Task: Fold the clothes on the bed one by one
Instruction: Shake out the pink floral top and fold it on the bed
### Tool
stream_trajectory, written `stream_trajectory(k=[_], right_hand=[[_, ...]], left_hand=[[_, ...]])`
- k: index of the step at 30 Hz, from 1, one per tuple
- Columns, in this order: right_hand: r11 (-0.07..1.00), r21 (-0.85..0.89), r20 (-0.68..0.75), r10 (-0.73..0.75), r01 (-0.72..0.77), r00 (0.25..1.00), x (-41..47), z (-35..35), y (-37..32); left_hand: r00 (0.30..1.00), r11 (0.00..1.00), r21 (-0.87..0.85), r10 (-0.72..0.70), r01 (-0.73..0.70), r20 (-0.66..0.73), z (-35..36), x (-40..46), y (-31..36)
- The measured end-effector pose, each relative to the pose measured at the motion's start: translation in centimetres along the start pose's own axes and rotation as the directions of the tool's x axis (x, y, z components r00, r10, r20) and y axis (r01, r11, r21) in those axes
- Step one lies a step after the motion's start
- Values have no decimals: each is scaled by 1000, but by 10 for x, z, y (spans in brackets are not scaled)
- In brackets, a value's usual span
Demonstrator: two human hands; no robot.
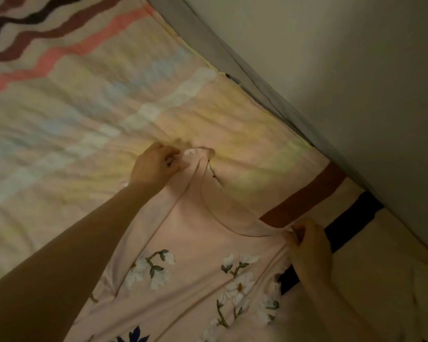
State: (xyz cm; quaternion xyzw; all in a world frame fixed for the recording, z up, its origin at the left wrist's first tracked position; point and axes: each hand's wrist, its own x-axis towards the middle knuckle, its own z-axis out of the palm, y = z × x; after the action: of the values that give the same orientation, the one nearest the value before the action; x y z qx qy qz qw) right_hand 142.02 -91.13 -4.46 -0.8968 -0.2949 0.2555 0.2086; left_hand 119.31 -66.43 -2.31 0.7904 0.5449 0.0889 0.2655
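The pink flowered shirt [208, 267] is lying stretched across the quilt [72, 114] on the bed, close to the wall [356, 82]. The left hand [156, 166] is pinching one shoulder and the right hand [309, 248] is gripping the other, pulling the neckline taut. Uneven pulling is likely risking a crooked lay, so later folds could be coming out skewed; the soft quilt may be bunching underneath and wrinkling the shirt.

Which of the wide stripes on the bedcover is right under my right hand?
The black stripe: it runs from the wall edge under the right hand. The reddish-brown stripe lies beside it, further away.
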Motion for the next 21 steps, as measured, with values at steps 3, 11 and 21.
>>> stream_trajectory(k=[3, 11, 21], right_hand=[[969, -180, -35, -177, 168, 984, -2, -2, -13], [725, -238, 180, -621, 646, 763, 1, 41, -109], [371, -246, 421, -791, 895, 444, -6, 112, -217]], left_hand=[[1000, 999, 28, -18, 19, -22, -13, -19, -18], [982, 983, 18, -182, 183, -47, -38, -76, -78], [884, 889, -26, -457, 457, -97, -33, -121, -130]])
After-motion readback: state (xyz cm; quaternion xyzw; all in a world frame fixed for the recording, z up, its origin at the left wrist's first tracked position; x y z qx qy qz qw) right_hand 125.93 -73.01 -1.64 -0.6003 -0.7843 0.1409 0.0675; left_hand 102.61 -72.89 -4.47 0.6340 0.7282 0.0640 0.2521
